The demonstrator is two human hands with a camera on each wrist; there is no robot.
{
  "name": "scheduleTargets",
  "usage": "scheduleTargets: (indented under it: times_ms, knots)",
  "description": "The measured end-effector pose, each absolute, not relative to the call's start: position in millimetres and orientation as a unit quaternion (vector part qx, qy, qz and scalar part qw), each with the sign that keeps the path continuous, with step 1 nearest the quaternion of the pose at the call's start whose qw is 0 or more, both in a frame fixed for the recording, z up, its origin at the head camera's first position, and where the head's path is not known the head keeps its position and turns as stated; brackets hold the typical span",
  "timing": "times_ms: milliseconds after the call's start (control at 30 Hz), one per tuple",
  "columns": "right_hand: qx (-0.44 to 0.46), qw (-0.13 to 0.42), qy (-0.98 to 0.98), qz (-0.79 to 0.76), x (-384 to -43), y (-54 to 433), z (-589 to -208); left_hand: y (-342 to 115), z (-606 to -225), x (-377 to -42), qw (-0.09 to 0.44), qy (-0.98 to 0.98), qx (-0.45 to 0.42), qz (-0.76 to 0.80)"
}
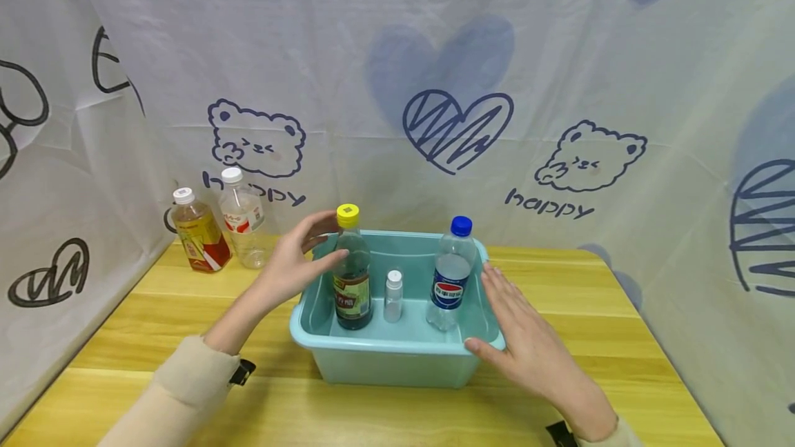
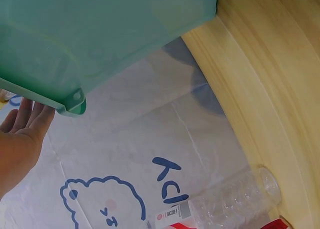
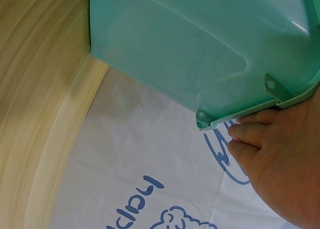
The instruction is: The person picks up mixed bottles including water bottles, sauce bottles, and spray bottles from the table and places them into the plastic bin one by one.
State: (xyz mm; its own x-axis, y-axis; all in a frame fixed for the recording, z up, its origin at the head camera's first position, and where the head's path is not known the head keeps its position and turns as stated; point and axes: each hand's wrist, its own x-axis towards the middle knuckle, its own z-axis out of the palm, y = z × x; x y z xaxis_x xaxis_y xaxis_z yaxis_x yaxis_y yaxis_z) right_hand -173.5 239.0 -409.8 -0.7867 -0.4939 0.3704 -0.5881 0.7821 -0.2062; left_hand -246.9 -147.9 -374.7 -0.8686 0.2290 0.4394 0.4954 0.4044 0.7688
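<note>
A light-blue plastic tub (image 1: 397, 364) stands on the wooden table. Inside it, upright, are a dark sauce bottle with a yellow cap (image 1: 352, 288), a small clear bottle with a white cap (image 1: 393, 299) and a clear Pepsi bottle with a blue cap (image 1: 450, 281). My left hand (image 1: 295, 264) is at the tub's left rim, its thumb reaching over the inside by the sauce bottle; whether it touches that bottle I cannot tell. Along the right rim lies my right hand (image 1: 528, 340), fingers extended. The right wrist view shows the fingers (image 3: 250, 134) beside the rim's outer edge.
At the table's back left stand a drink bottle with a yellow-and-red label (image 1: 201, 236) and a clear bottle with a white cap (image 1: 245, 226). Behind the table hangs a pale curtain (image 1: 348, 123) printed with hearts and bears.
</note>
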Motion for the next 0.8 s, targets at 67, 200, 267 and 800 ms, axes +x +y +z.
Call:
scheduleTargets:
  times_ms: [67, 200, 267, 800]
  knots:
    - [0.291, 0.150, -0.932, 0.157, -173.8, 238.9, -410.1, -149.4, -376.1, -244.6, 0.150, -0.825, -0.218, -0.499]
    - [0.294, 0.154, -0.930, 0.160, -174.0, 238.9, -410.8, -152.8, -379.2, -240.5, 0.197, -0.820, -0.220, -0.490]
    - [0.294, 0.156, -0.929, 0.161, -173.9, 239.2, -411.1, -154.2, -379.8, -239.2, 0.228, -0.815, -0.223, -0.483]
    - [0.300, 0.155, -0.927, 0.164, -174.0, 239.8, -410.1, -181.6, -383.0, -241.4, 0.381, -0.763, -0.160, -0.498]
